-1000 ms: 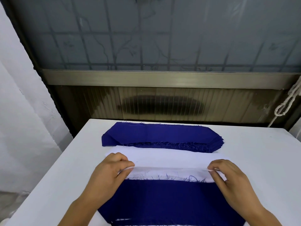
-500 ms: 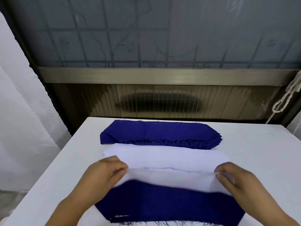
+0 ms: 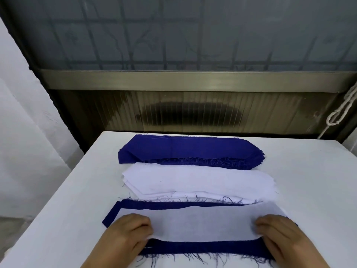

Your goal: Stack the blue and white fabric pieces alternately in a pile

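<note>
White fabric piece [image 3: 202,222] laid on blue piece [image 3: 202,247] at near tabletop [image 3: 309,180] edge. Left hand [image 3: 125,236] and right hand [image 3: 280,236] at its ends, fingers curled, pinching white cloth. Beyond: white stack [image 3: 202,180], then blue stack [image 3: 187,149].

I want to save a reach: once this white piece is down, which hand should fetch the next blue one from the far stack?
Probably either: the left hand and right hand flank the white piece, and the blue stack lies centered beyond.
</note>
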